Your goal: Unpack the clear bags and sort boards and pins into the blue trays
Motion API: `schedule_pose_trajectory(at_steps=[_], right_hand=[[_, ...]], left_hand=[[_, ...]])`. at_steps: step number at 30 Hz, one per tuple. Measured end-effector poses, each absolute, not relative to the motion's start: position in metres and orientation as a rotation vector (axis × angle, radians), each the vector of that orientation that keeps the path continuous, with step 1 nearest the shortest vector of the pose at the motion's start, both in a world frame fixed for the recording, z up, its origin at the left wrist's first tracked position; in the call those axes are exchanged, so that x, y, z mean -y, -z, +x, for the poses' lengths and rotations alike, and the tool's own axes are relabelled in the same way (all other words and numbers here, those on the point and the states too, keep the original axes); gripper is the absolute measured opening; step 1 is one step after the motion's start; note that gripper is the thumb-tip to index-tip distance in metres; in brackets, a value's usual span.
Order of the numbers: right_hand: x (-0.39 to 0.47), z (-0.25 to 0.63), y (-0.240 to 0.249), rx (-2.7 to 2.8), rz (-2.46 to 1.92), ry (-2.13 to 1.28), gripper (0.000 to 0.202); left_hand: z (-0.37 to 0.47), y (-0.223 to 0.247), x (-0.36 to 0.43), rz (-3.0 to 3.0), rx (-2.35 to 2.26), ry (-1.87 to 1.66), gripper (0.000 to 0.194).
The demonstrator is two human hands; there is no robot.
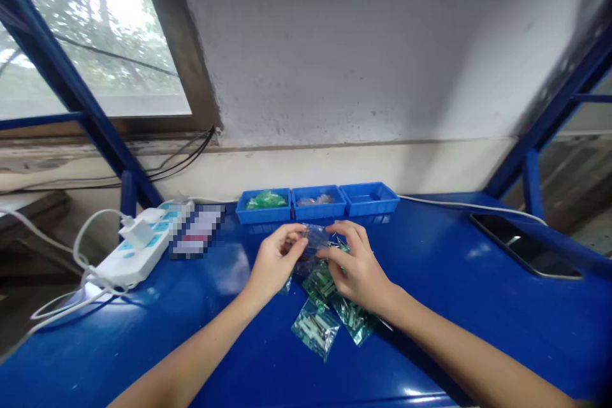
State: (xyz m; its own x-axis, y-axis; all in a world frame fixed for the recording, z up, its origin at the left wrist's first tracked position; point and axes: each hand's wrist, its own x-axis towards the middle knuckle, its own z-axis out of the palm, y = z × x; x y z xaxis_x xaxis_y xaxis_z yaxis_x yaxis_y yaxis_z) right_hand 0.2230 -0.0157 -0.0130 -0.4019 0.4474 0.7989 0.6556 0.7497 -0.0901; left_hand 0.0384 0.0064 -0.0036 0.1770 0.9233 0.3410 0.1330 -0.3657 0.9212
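Note:
My left hand (280, 256) pinches the left side of a small clear plastic bag (315, 238), thumb against curled fingers. On the bag's other side, my right hand (356, 262) is closed with its thumb and fingertips at the edge. The bag is raised a little over the table; what it contains, if anything, is too small to make out. Below and beside my hands lie several clear packets (316, 326) with small white and metal parts inside. More packets with green contents (321, 282) are partly hidden under my right hand.
Three blue trays (315, 210) stand in a row at the back; the left one holds green bags (266, 199). On the left are a white power strip (143, 245) with cables and a blurred flat item (198, 231). A black phone (523, 247) lies right on the blue table (430, 306).

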Motion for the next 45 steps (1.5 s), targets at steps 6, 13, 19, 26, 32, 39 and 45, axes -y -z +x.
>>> schedule_pose_trajectory(at_steps=[6,13,19,26,32,39,45], right_hand=[[-0.001,0.245,0.011,2.059,-0.940,0.133,0.044],[-0.010,0.264,0.013,1.802,-1.005,-0.071,0.035],[-0.008,0.259,0.020,1.797,-0.963,-0.147,0.039],[-0.002,0.246,0.024,1.972,-0.983,-0.196,0.043],[-0.002,0.242,0.018,2.080,-1.100,-0.339,0.043],[0.020,0.211,0.007,1.891,-1.199,-0.918,0.035],[0.018,0.214,0.017,1.770,-1.141,-0.757,0.012]], left_hand=[[0.031,-0.035,-0.063,2.453,-1.219,-1.733,0.012],[0.040,-0.011,-0.055,2.677,-1.298,-0.549,0.024],[0.015,0.017,-0.018,2.579,-1.384,-0.545,0.027],[0.017,0.033,-0.024,2.623,-1.390,-0.529,0.024],[0.018,0.029,-0.020,2.477,-1.329,-0.843,0.004],[0.022,0.024,0.001,2.588,-0.874,-1.250,0.020],[0.030,0.024,0.008,2.419,-0.903,-0.975,0.013]])
